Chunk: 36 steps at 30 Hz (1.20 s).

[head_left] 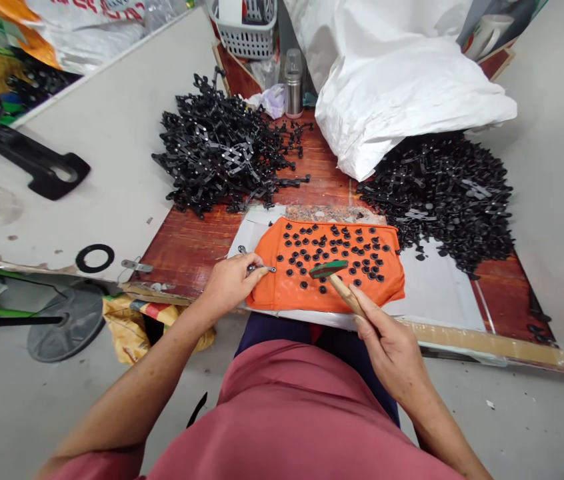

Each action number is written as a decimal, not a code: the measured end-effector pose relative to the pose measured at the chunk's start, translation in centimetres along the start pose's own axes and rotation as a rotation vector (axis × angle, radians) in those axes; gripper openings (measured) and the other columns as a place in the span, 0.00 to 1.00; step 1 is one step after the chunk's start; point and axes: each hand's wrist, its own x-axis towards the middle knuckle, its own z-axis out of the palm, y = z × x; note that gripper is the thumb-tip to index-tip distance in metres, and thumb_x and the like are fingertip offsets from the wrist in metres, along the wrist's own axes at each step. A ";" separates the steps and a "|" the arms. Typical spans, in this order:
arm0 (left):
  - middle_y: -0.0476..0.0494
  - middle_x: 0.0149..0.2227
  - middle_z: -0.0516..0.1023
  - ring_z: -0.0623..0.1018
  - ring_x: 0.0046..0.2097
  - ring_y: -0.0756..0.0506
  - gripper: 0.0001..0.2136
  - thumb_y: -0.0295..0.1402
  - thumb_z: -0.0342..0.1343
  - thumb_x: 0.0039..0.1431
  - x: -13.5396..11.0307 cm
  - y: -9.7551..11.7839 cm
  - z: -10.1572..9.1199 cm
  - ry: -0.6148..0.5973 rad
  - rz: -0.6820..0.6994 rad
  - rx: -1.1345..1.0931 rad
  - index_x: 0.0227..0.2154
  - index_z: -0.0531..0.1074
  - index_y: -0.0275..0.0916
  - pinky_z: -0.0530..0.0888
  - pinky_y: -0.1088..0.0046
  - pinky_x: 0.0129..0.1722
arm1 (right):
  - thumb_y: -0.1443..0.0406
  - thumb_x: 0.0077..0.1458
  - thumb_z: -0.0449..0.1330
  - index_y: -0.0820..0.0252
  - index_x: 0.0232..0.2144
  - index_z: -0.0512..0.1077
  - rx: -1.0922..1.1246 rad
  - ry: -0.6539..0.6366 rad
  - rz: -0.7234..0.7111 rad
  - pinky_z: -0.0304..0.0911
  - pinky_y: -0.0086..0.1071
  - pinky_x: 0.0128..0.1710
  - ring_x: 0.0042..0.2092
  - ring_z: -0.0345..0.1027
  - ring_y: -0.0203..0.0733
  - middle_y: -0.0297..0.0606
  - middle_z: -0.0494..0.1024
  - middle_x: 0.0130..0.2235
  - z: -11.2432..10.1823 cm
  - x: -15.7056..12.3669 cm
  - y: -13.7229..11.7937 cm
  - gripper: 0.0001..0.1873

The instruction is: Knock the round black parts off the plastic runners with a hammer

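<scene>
My left hand (235, 280) pinches a small dark linkage piece (257, 269) at the left end of an orange cloth (265, 293). One round end of that piece pokes out past my fingertips over the cloth. In my right hand (387, 340) is a hammer (345, 288) with a pale wooden handle and a green-and-dark head, its fingers wrapped around the handle. The hammer head is above the cloth's middle and covers part of it. Many small black round knobs (336, 243) stand scattered over the cloth.
A tangled heap of black linkages (212, 150) rises at the back left. Another heap of black parts (455, 197) sits at the right, partly beneath a white sack (407, 93). Behind stand a metal flask (293, 83) and a grey basket (249, 41). Low white panels (87, 127) flank the table.
</scene>
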 end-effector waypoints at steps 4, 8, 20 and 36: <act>0.45 0.34 0.81 0.77 0.35 0.43 0.14 0.43 0.47 0.68 0.9 -0.1 -0.6 -0.029 0.021 -0.016 0.35 0.75 0.42 0.63 0.70 0.34 | 0.62 0.72 0.52 0.52 0.69 0.64 -0.022 -0.001 0.016 0.73 0.35 0.53 0.55 0.78 0.44 0.40 0.78 0.61 0.1 -0.2 0.2 0.26; 0.47 0.32 0.80 0.75 0.33 0.45 0.15 0.42 0.45 0.68 1.5 0.1 -0.9 0.027 0.024 -0.133 0.33 0.74 0.41 0.62 0.71 0.33 | 0.61 0.71 0.51 0.50 0.69 0.64 -0.044 -0.014 0.034 0.74 0.35 0.49 0.51 0.80 0.44 0.40 0.78 0.60 0.3 -0.1 0.4 0.26; 0.47 0.31 0.79 0.75 0.33 0.45 0.15 0.43 0.46 0.68 2.1 0.7 -0.2 -0.023 0.035 -0.130 0.31 0.72 0.41 0.63 0.71 0.33 | 0.61 0.72 0.51 0.50 0.69 0.64 -0.047 -0.044 0.043 0.75 0.36 0.49 0.53 0.79 0.45 0.40 0.77 0.61 0.4 0.5 0.1 0.26; 0.45 0.32 0.83 0.78 0.33 0.43 0.17 0.43 0.48 0.69 2.2 1.3 -0.3 -0.035 -0.011 0.025 0.32 0.78 0.42 0.61 0.70 0.31 | 0.63 0.73 0.48 0.47 0.72 0.58 -0.301 -0.050 -0.161 0.74 0.39 0.52 0.49 0.80 0.47 0.42 0.82 0.53 -0.9 5.3 -4.2 0.28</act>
